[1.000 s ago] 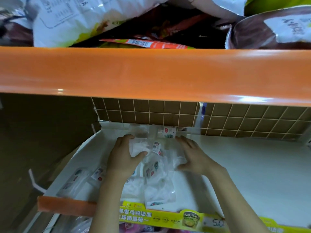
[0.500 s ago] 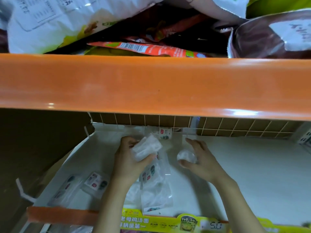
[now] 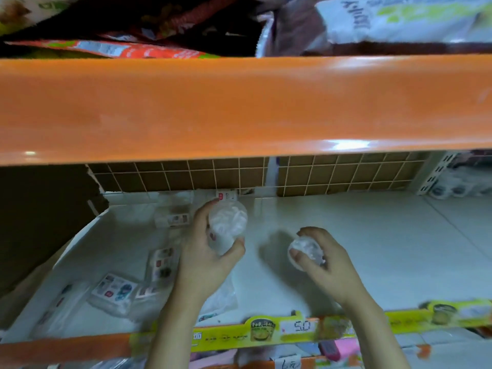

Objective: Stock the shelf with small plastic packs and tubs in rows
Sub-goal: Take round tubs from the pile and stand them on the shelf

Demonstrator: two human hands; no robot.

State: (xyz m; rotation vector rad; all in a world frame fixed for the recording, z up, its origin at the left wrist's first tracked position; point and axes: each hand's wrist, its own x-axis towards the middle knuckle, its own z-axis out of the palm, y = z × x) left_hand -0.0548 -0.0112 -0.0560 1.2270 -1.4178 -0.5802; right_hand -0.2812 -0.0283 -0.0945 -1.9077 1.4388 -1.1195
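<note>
White shelf (image 3: 372,235) under an orange rail (image 3: 239,107), brown tiled wall behind. Left hand (image 3: 205,259) grips a clear round tub (image 3: 227,225) of white contents, held above the shelf; right hand (image 3: 324,265) curls around a smaller clear tub (image 3: 306,249). Flat clear packs (image 3: 114,288) with small printed labels, too blurred to read, lie at left. The yellow price strip (image 3: 266,331) reads "5.0".
</note>
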